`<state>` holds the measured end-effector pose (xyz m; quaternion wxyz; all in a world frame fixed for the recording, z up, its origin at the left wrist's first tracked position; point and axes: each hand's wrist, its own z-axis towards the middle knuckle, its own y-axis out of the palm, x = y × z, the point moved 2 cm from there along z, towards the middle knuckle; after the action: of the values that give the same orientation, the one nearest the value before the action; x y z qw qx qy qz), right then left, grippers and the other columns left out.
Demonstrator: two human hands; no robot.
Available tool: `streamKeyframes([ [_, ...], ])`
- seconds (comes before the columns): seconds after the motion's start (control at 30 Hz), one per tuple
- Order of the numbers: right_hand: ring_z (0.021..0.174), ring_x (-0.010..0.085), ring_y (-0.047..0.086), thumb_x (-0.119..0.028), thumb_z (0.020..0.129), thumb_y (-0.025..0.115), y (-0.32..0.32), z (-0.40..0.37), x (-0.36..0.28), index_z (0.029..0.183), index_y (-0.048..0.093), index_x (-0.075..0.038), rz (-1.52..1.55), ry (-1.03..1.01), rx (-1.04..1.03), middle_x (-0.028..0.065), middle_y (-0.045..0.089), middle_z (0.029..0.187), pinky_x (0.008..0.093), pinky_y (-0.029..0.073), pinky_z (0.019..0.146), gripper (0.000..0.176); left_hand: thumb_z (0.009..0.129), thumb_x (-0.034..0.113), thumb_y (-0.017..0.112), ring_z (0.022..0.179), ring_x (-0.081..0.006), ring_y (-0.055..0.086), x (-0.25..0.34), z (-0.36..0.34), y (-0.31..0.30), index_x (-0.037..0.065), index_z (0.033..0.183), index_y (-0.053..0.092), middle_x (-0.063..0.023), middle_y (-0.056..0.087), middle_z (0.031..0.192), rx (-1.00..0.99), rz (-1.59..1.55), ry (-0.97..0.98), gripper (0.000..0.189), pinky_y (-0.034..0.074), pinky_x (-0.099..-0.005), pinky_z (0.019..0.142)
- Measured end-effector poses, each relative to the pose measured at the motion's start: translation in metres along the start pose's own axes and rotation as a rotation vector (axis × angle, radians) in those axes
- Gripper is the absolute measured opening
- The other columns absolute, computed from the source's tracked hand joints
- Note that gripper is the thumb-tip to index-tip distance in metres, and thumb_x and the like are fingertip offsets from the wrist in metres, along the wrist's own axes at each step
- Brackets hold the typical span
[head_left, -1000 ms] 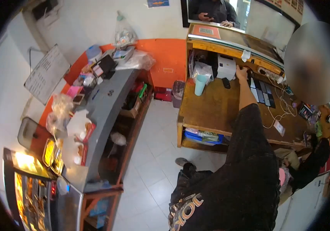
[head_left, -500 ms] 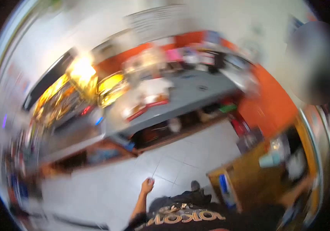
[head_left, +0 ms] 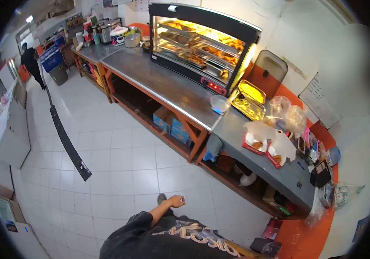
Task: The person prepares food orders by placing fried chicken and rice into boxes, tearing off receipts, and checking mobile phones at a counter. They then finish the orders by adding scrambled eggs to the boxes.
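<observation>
White floor tiles [head_left: 120, 164] leave us open room on the left, beyond a long dark strip [head_left: 69, 142], up to where our left grip [head_left: 176, 201] hangs, curled narrow with nothing visible in it; our right grip is out of view. Forward and rightward, well apart from the left, the only one we see, a left red box [head_left: 251, 149] and right red box [head_left: 274, 160] sit on the grey desk [head_left: 289, 183], its long front edge slanting between.

One hand [head_left: 176, 201], two red boxes [head_left: 252, 149], one display case [head_left: 202, 52], apparently two blue cartons [head_left: 180, 133]
</observation>
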<state>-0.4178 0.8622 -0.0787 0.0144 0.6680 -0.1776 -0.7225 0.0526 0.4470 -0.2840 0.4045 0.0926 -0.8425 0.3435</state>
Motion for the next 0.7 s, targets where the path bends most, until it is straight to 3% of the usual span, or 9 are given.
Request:
streamKeyframes([
  [0.17,0.088,0.0216,0.061,-0.027,0.085,0.062,0.203,-0.028,0.166,0.114,0.057,-0.013,0.212,0.594,-0.485,0.0036,0.062,0.103,0.0358,0.050,0.073,0.033,0.084,0.033,0.063,0.081,-0.0324,0.068,-0.069,-0.034,-0.098,0.011,0.094,0.068,-0.0156,0.070,0.081,0.304,-0.175,-0.099,0.024,0.053,-0.0408,0.075],
  [0.3,0.087,0.0157,0.059,-0.013,0.086,0.057,0.432,-0.163,0.124,0.114,0.058,-0.009,-0.010,0.345,-0.952,0.0029,0.061,0.103,0.0305,0.049,0.071,0.028,0.083,0.033,0.064,0.080,-0.0329,0.068,-0.131,-0.078,-0.132,0.010,0.092,0.068,-0.0162,0.069,0.080,0.586,-0.308,-0.293,0.025,0.052,-0.0420,0.074],
  [0.37,0.085,0.0139,0.058,-0.009,0.084,0.056,0.529,-0.246,0.077,0.115,0.056,-0.005,0.096,0.259,-1.036,0.0025,0.060,0.098,0.0288,0.048,0.074,0.032,0.084,0.029,0.062,0.067,-0.0244,0.067,-0.188,-0.088,-0.108,0.007,0.089,0.067,-0.0127,0.069,0.075,0.796,-0.319,-0.373,0.024,0.053,-0.0367,0.063],
  [0.43,0.084,0.0176,0.059,-0.004,0.079,0.052,0.645,-0.300,0.064,0.114,0.053,-0.001,0.077,0.211,-1.325,0.0064,0.058,0.094,0.0326,0.052,0.064,0.036,0.085,0.029,0.059,0.079,-0.0333,0.067,-0.244,-0.114,-0.062,0.009,0.087,0.068,-0.0176,0.068,0.076,0.908,-0.446,-0.570,0.022,0.051,-0.0444,0.072],
  [0.47,0.080,0.0180,0.060,-0.004,0.079,0.051,0.680,-0.330,0.050,0.110,0.054,0.001,0.141,0.209,-1.393,0.0079,0.058,0.095,0.0323,0.051,0.060,0.032,0.087,0.027,0.057,0.049,-0.0177,0.060,-0.251,-0.126,-0.050,0.003,0.084,0.062,-0.0104,0.065,0.067,0.837,-0.486,-0.664,0.025,0.048,-0.0349,0.045],
  [0.5,0.076,0.0188,0.060,-0.004,0.079,0.051,0.718,-0.353,0.044,0.109,0.054,0.001,0.166,0.218,-1.428,0.0081,0.059,0.092,0.0335,0.051,0.063,0.031,0.085,0.034,0.053,0.076,-0.0358,0.067,-0.274,-0.129,-0.018,0.007,0.089,0.069,-0.0187,0.068,0.078,0.827,-0.635,-0.801,0.032,0.052,-0.0475,0.070],
  [0.57,0.071,0.0201,0.060,-0.005,0.081,0.050,0.792,-0.392,0.035,0.107,0.055,0.000,0.246,0.258,-1.500,0.0084,0.060,0.088,0.0349,0.052,0.064,0.027,0.084,0.031,0.049,0.087,-0.0366,0.066,-0.294,-0.144,0.006,0.007,0.090,0.070,-0.0187,0.068,0.085,0.304,0.241,-0.430,0.032,0.052,-0.0480,0.074],
  [0.6,0.071,0.0205,0.061,-0.006,0.081,0.050,0.825,-0.410,0.030,0.105,0.056,0.000,0.301,0.292,-1.534,0.0084,0.060,0.087,0.0353,0.052,0.064,0.025,0.086,0.033,0.046,0.087,-0.0396,0.065,-0.282,-0.165,0.000,0.003,0.087,0.068,-0.0199,0.068,0.085,0.307,-0.154,-0.379,0.037,0.052,-0.0494,0.075],
  [0.7,0.072,0.0195,0.061,-0.014,0.088,0.056,0.908,-0.474,0.000,0.103,0.058,-0.002,0.380,0.228,-1.464,0.0066,0.061,0.085,0.0343,0.051,0.064,0.019,0.086,0.031,0.048,0.083,-0.0378,0.065,-0.278,-0.152,-0.038,0.002,0.088,0.067,-0.0193,0.067,0.083,0.386,-0.610,-0.756,0.034,0.051,-0.0478,0.070],
])
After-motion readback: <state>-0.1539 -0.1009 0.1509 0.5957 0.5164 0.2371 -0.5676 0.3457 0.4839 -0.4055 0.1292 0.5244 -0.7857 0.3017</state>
